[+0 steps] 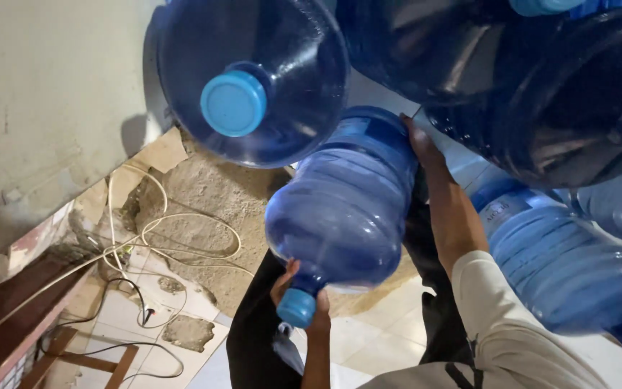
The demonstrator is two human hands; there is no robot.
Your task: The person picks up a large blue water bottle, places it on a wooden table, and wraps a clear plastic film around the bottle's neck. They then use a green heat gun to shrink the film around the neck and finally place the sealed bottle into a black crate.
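I hold a large blue water jug [343, 209] tilted, its light blue cap [296, 307] pointing down toward me. My left hand [304, 299] grips the jug at its neck just above the cap. My right hand [426, 155] presses against the jug's far end, its fingers spread along the base. Another blue jug [268, 65] with a light blue cap [233, 103] lies on its side right above the held jug, cap facing me. More blue jugs [563, 266] lie stacked to the right.
Dark blue jugs [541, 79] fill the upper right. A plastered wall [44, 108] stands at left. White cables [174, 238] and a black cable [134, 302] lie on the broken tile and concrete floor [210, 194]. A wooden frame [73, 356] sits at lower left.
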